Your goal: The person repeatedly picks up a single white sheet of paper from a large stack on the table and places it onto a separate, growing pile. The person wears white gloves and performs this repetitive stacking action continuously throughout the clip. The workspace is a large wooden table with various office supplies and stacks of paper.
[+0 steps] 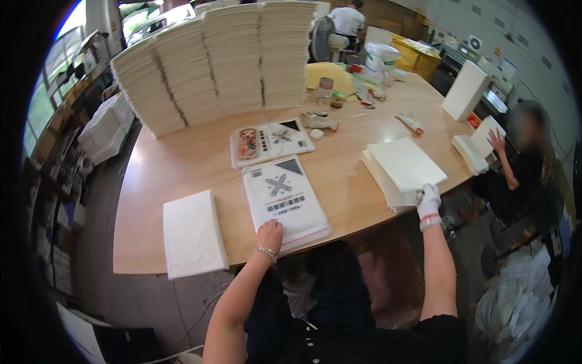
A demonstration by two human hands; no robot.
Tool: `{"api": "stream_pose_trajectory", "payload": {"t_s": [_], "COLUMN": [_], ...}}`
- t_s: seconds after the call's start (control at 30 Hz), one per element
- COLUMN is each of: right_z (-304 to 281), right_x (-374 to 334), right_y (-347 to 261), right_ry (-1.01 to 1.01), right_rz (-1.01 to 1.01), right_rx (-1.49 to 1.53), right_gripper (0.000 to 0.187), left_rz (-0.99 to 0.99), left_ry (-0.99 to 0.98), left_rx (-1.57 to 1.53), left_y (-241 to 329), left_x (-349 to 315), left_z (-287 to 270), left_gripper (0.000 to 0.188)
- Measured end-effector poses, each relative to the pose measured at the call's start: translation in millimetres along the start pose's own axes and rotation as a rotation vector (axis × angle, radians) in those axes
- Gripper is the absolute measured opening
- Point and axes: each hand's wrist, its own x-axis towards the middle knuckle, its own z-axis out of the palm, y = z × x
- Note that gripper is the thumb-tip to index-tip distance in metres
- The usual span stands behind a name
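In front of me lies a pile of clear plastic bags (285,197) with black print and a pink strip along the near edge. My bare left hand (270,235), a bracelet at its wrist, is at the pile's near left edge, fingers bent and closed on the top bag. My right hand (428,199) wears a white glove and grips the near right corner of a white paper stack (407,164). That stack lies askew over other cream-white sheets (379,179). Another white paper stack (194,235) rests at the table's near left edge.
A tall wall of stacked paper (212,67) stands at the back left. Behind the bags lies a second printed bag pile (273,142) with a red-patterned item on it. A jar (325,88) and loose gloves (410,123) lie farther back. At right, a person (515,158) handles white sheets.
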Motion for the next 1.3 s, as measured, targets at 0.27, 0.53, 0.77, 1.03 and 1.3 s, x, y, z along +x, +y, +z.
{"api": "stream_pose_trajectory", "payload": {"t_s": [0.27, 0.53, 0.77, 1.03, 1.3], "right_z": [-19, -14, -5, 4, 3], "right_x": [-183, -249, -265, -278, -286], "right_y": [-16, 28, 28, 34, 35], "right_ry": [-0.700, -0.330, -0.368, -0.324, -0.321], "right_rz": [0.280, 0.656, 0.606, 0.812, 0.856], "right_rx": [-0.126, 0.055, 0.079, 0.176, 0.213], "right_gripper": [0.040, 0.033, 0.025, 0.027, 0.023], "left_rz": [-0.148, -0.329, -0.595, -0.455, -0.574], "left_ry": [-0.038, 0.082, -0.237, 0.255, 0.447], "left_rx": [-0.203, -0.224, -1.124, -0.402, -1.550], "left_y": [-7, 1, -5, 39, 81], "left_x": [4, -17, -12, -22, -32], "left_z": [-8, -48, -56, -52, -14], "left_gripper": [0.013, 0.028, 0.032, 0.036, 0.020]}}
